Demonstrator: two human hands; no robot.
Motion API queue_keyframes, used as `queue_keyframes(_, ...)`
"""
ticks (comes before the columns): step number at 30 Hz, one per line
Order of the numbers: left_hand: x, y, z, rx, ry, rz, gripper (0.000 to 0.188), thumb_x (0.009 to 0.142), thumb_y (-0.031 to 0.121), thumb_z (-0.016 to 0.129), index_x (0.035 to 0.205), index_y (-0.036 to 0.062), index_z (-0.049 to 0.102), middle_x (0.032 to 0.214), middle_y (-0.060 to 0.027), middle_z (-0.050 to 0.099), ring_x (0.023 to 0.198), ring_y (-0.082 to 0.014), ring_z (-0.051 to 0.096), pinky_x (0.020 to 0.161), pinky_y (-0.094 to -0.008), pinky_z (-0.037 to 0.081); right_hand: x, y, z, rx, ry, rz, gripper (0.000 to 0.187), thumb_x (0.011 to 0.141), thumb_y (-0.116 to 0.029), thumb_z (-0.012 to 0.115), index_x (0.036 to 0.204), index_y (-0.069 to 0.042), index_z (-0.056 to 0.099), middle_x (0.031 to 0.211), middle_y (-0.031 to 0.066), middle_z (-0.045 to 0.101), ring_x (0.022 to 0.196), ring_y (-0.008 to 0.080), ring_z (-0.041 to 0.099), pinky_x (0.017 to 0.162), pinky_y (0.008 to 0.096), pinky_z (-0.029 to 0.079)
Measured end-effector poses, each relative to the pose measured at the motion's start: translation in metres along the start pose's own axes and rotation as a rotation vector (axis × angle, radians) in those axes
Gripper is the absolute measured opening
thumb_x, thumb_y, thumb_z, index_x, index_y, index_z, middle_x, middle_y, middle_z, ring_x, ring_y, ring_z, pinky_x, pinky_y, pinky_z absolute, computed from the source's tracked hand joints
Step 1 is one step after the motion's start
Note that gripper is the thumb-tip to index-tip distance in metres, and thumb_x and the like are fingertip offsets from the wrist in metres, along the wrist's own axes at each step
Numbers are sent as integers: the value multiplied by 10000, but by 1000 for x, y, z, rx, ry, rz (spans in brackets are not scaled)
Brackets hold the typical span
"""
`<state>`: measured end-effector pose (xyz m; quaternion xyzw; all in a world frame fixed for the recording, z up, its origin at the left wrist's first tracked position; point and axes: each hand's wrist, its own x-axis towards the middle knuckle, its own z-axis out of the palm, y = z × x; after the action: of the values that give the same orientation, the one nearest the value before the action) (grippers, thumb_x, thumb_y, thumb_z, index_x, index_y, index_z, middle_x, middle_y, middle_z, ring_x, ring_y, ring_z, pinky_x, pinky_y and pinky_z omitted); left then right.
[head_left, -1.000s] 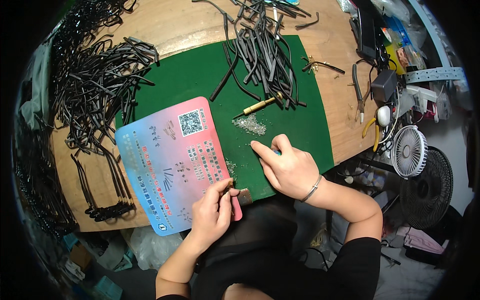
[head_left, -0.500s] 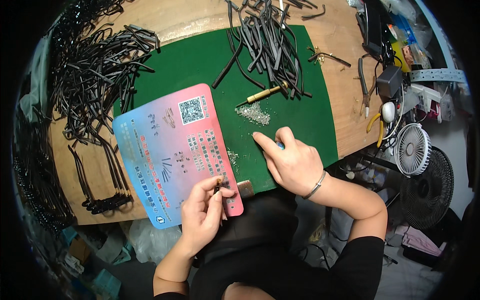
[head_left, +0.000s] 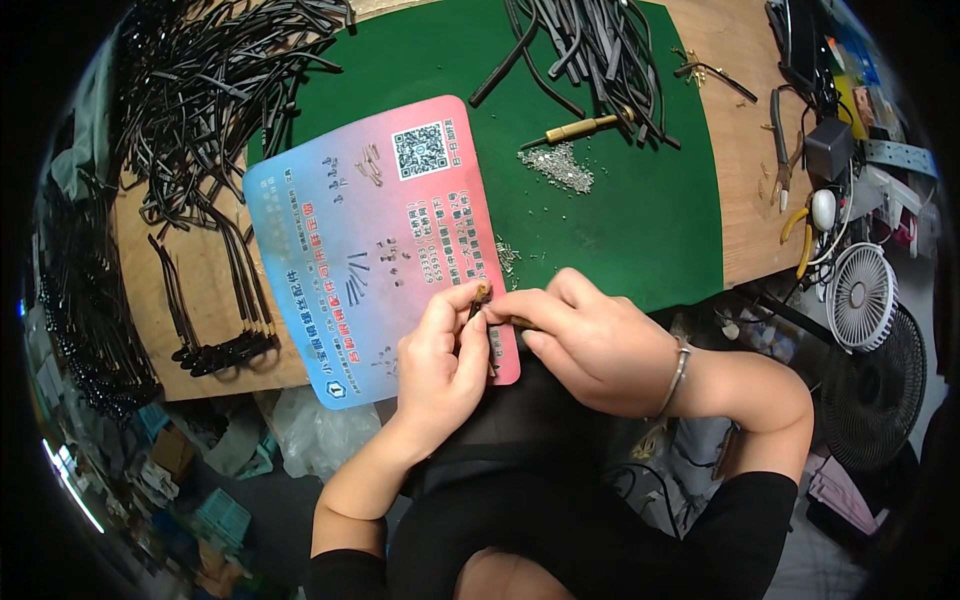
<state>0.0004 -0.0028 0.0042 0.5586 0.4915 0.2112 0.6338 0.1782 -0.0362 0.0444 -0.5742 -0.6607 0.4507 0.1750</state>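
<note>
Over the near right corner of a blue-and-pink printed card (head_left: 290, 200), my hands meet fingertip to fingertip. My left hand (head_left: 440, 345) pinches a small dark piece with a brass-coloured end (head_left: 482, 295), probably the hinge end of a glasses temple. Closed fingers of my right hand (head_left: 600, 345) reach that end; a thin brownish thing shows under them, its kind unclear. Beyond, on the green mat (head_left: 640, 235), lie a heap of tiny silvery screw-like bits (head_left: 562, 168), a smaller scatter (head_left: 508, 257) by the card and a brass-coloured screwdriver (head_left: 580, 130).
Black temples lie heaped at the far left (head_left: 200, 130) and far middle (head_left: 610, 60). Some dark pieces with gold ends (head_left: 230, 350) sit near the left table edge. Yellow-handled pliers (head_left: 795, 235), a white fan (head_left: 862, 300) and a black fan (head_left: 875, 390) are at the right.
My right hand has come back from beside the heap of tiny bits to my left hand at the piece. The whole view has shifted, so the table appears higher and further right.
</note>
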Motion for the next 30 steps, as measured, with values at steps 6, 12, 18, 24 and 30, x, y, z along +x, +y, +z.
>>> queue_keyframes(6, 1, -8, 10, 228, 148, 265, 210, 854, -31, 498, 1062, -40, 524, 862, -161, 652, 759, -211, 661, 658, -290, 516, 4, -1, 2, -13, -36, 21, 251, 858, -109, 501, 1105, -68, 493, 767, 140, 496, 697, 284, 538, 585, 367, 512)
queue_keyframes(12, 3, -10, 16, 393, 225, 401, 219, 837, -31, 513, 1055, -45, 532, 838, -179, 647, 707, -269, 662, 618, -318, 523, 3, 2, 6, -41, 34, -70, 256, 860, -124, 499, 1096, -24, 487, 766, 150, 533, 660, 258, 540, 541, 338, 511)
queue_keyframes(18, 2, -6, 19, 524, 247, 450, 222, 829, -30, 521, 1049, -44, 545, 812, -181, 645, 671, -278, 659, 577, -330, 522, 21, -9, -21, 828, -356, 617, 324, 939, -186, 389, 1231, -54, 435, 731, 9, 475, 487, 95, 490, 422, 222, 412)
queue_keyframes(24, 1, -3, 15, 498, 193, 359, 220, 830, -27, 525, 1048, -34, 550, 892, -187, 642, 778, -291, 663, 681, -328, 520, 22, -7, -19, 909, -363, 633, 351, 943, -195, 387, 1250, -26, 398, 714, -1, 463, 465, 82, 475, 393, 212, 387)
queue_keyframes(30, 3, -2, 12, 465, 166, 338, 212, 831, -24, 521, 1042, -28, 549, 890, -184, 642, 782, -295, 661, 688, -331, 517, 25, -5, -16, 871, -363, 614, 339, 946, -202, 389, 1236, -27, 405, 717, -3, 467, 465, 70, 465, 386, 209, 386)
